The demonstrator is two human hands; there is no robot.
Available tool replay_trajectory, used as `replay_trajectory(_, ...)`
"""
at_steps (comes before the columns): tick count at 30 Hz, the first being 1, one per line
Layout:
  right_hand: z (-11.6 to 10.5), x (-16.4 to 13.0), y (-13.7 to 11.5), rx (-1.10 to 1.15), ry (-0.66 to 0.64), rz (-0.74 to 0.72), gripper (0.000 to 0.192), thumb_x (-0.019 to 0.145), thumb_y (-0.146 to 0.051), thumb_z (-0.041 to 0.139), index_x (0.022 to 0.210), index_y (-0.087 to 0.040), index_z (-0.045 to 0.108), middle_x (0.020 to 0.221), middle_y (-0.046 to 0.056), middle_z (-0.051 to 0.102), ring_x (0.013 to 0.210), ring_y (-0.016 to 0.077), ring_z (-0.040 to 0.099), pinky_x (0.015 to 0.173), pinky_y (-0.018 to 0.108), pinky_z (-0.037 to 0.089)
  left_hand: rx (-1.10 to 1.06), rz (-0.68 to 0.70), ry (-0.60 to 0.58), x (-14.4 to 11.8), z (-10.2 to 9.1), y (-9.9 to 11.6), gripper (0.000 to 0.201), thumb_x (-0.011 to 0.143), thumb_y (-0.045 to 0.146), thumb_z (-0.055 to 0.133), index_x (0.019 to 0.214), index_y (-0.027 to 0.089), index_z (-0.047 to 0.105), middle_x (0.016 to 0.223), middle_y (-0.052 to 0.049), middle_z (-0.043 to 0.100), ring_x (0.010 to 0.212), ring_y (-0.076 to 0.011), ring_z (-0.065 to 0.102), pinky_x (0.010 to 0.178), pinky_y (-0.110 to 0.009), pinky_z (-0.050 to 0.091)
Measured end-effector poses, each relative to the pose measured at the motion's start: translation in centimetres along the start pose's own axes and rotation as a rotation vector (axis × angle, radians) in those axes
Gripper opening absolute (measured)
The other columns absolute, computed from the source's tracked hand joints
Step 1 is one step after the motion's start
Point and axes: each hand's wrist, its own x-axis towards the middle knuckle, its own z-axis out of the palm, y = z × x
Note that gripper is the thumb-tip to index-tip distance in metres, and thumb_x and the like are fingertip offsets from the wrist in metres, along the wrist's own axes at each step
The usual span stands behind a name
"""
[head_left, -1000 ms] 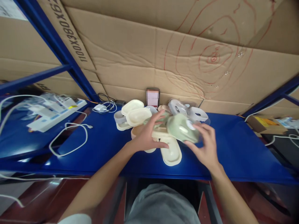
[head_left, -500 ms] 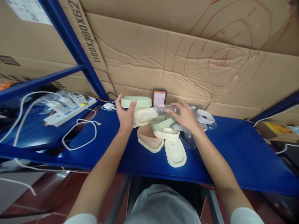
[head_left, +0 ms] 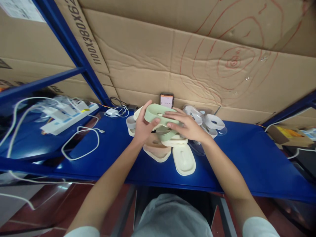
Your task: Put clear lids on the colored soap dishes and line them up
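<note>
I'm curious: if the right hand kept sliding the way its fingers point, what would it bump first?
Probably the left hand: the right hand points leftward across the green tray both hold. Depth is uncertain.

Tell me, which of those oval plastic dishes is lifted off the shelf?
The pale green oval plastic dish, gripped by both hands; the cream and pink ones lie on the blue shelf.

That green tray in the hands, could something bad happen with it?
Maybe. The green tray is held up between the left hand and the right hand, right above a loose pile of trays. If the grip slips, it could drop and knock the pile. One cream tray lies near the blue shelf edge, so a bump might push it off. The phone leaning behind could tip too.
</note>
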Motion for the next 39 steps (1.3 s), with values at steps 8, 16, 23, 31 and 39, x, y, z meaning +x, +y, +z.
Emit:
replay_trajectory(8, -0.5, 0.3, 1.4, 0.144, 0.176, 0.22, 0.06, 0.104, -0.073, 0.046, 0.113, -0.022, 0.077, 0.111, 0.005, 0.078, 0.104, 0.024, 0.071, 0.091, 0.036, 0.056, 0.048, 0.008, -0.089, 0.9, -0.5, -0.5, 0.106, 0.076, 0.068, 0.088, 0.161, 0.023, 0.045, 0.162, -0.016, 0.054, 0.146, -0.0359, 0.056, 0.121, -0.046, 0.049)
replay_trajectory(16, -1.5, -0.2, 0.8, -0.221, 0.252, 0.223, 0.049, 0.109, -0.061, 0.046, 0.112, -0.023, 0.076, 0.116, 0.01, 0.079, 0.111, 0.0289, 0.07, 0.101, 0.043, 0.05, 0.552, 0.051, 0.145, 2.3, -3.7, -2.7, 0.07, 0.087, 0.058, 0.08, 0.142, 0.019, 0.062, 0.146, -0.016, 0.064, 0.14, -0.0338, 0.059, 0.122, -0.049, 0.043)
replay_trajectory(23, 1.0, -0.7, 1.8, -0.44, 0.037, 0.305, 0.037, 0.108, -0.044, 0.054, 0.132, -0.025, 0.075, 0.163, 0.013, 0.054, 0.156, 0.0426, 0.038, 0.123, 0.071, 0.024, 0.945, -0.109, 0.038, 1.5, -3.1, -3.9, 0.056, 0.089, 0.055, 0.078, 0.135, 0.025, 0.068, 0.155, -0.018, 0.058, 0.144, -0.0435, 0.053, 0.12, -0.061, 0.036)
replay_trajectory(31, -5.5, -8.8, 5.5, -0.571, 0.366, 0.329, 0.05, 0.109, -0.057, 0.046, 0.145, -0.027, 0.064, 0.16, 0.013, 0.056, 0.15, 0.0339, 0.049, 0.121, 0.058, 0.035, 1.049, 0.056, 0.016, 0.3, -1.6, -1.8, 0.041, 0.105, 0.05, 0.059, 0.134, 0.022, 0.069, 0.156, -0.017, 0.057, 0.145, -0.0356, 0.053, 0.122, -0.056, 0.031)
replay_trajectory(39, -7.7, -22.2, 14.9, -0.706, 0.306, 0.627, 0.063, 0.104, -0.064, 0.042, 0.151, -0.025, 0.057, 0.156, 0.018, 0.06, 0.145, 0.0382, 0.053, 0.112, 0.061, 0.042, 0.886, 0.308, -0.251, -1.2, 0.9, 0.4, 0.043, 0.108, 0.052, 0.053, 0.135, 0.02, 0.065, 0.149, -0.017, 0.062, 0.141, -0.0317, 0.057, 0.124, -0.054, 0.033)
